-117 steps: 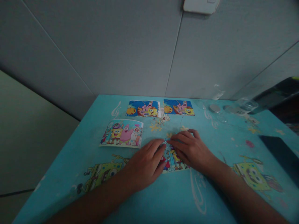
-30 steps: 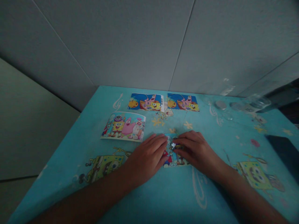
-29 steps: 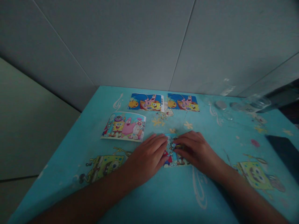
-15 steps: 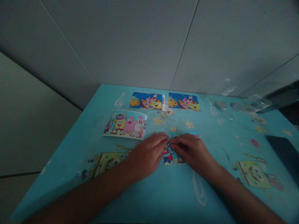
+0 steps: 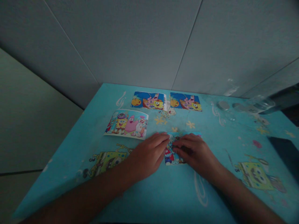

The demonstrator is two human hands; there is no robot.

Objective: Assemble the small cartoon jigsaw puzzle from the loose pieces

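My left hand (image 5: 149, 154) rests at the left edge of a colourful cartoon picture (image 5: 170, 158) on the table, fingers pressed together, and whatever lies under them is hidden. My right hand (image 5: 193, 151) covers much of the same picture, its thumb and index finger nearly pinched; anything between them is too small to make out. A picture card with four cartoon figures (image 5: 128, 124) lies to the left. Farther back are a blue picture card with a white edge (image 5: 149, 100) and a similar blue picture (image 5: 185, 101).
The turquoise patterned tablecloth (image 5: 173, 199) covers the table, which meets a grey wall (image 5: 140, 43). Small pieces (image 5: 164, 114) lie behind my hands. Clear plastic bottles (image 5: 259, 105) lie at the back right, and a dark flat object (image 5: 285, 155) sits at the right edge.
The view has shifted slightly, so things appear a little farther right. My right thumb and index finger have moved slightly away from my left fingertips.
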